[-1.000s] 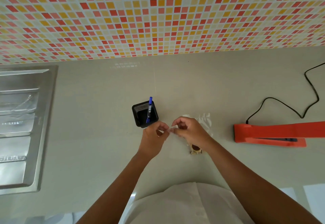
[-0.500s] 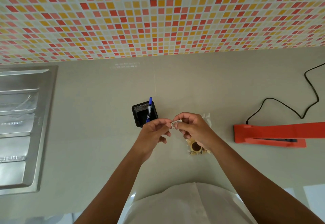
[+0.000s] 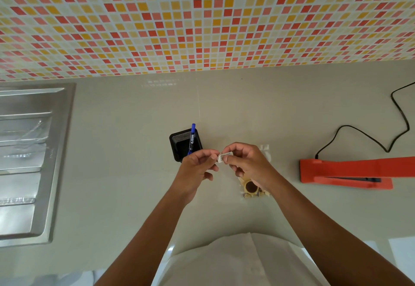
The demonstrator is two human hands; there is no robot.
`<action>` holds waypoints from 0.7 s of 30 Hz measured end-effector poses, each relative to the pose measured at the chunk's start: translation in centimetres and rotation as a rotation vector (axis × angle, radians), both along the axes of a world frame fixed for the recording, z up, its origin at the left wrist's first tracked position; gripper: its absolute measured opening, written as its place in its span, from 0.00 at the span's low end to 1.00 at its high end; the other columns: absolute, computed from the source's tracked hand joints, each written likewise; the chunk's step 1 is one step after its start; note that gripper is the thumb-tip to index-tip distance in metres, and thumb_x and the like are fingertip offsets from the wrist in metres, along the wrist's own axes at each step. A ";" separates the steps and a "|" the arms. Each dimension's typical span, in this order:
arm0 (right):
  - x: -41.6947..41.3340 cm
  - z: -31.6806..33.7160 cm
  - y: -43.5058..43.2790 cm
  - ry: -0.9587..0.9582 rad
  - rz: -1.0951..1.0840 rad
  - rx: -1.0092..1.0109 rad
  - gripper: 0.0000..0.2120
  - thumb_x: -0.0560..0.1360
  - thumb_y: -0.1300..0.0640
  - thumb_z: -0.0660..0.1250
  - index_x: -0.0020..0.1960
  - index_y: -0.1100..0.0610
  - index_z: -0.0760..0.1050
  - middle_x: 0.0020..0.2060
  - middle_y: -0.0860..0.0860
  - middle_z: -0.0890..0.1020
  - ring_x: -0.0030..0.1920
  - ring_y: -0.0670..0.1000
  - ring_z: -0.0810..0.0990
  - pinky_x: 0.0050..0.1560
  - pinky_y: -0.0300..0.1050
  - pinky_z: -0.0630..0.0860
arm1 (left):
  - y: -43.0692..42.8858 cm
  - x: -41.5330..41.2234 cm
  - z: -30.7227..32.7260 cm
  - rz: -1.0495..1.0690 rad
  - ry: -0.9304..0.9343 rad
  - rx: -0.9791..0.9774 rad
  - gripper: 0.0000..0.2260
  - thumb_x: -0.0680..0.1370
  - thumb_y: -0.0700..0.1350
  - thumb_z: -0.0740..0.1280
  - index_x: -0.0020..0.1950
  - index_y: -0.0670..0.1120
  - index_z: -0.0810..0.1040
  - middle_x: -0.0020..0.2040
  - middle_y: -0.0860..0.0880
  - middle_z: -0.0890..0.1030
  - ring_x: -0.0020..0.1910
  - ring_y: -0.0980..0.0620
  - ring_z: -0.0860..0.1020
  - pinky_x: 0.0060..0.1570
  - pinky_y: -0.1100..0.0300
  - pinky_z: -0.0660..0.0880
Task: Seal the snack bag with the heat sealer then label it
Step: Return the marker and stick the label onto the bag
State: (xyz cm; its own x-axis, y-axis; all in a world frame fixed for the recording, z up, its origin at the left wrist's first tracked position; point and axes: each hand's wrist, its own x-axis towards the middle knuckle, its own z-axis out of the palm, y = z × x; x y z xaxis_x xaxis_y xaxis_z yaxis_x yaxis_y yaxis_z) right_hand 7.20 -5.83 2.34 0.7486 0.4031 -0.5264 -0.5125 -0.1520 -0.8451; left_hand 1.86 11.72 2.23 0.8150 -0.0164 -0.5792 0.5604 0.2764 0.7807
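A small white label [image 3: 224, 157] is held above the counter between my two hands. My left hand [image 3: 197, 168] pinches its left end and my right hand [image 3: 247, 164] pinches its right end. Below my right hand lies the clear snack bag [image 3: 251, 188] with a round brown snack inside; its top edge [image 3: 266, 150] shows beyond my fingers and the middle is hidden. The orange heat sealer [image 3: 350, 171] lies on the counter to the right, its arm down.
A black holder [image 3: 184, 145] with a blue marker [image 3: 192, 138] stands just behind my left hand. The sealer's black cord [image 3: 368, 137] loops toward the back right. A steel sink drainboard [image 3: 29, 162] fills the left side. A tiled wall rises behind the counter.
Both hands have lifted slightly away from the bag, and the small label now shows plainly between the fingertips. The bag's snack has come into view under my right hand.
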 end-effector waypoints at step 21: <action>0.1 0.3 -0.9 -0.525 0.135 -0.221 0.04 0.73 0.60 0.73 0.45 0.52 0.83 0.46 0.44 0.84 0.51 0.50 0.81 0.46 0.53 0.77 | -1.5 -0.4 -1.4 0.108 -0.074 0.424 0.03 0.77 0.36 0.69 0.48 0.42 0.78 0.36 0.46 0.83 0.31 0.54 0.80 0.30 0.62 0.75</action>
State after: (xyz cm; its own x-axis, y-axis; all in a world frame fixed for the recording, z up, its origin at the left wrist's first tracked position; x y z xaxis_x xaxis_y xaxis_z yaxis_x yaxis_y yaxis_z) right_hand 7.34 -6.78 2.60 0.8815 0.4359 -0.1815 0.0023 -0.3883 -0.9215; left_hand 1.42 10.19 0.85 0.8388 0.2973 -0.4561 0.4840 -0.0235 0.8747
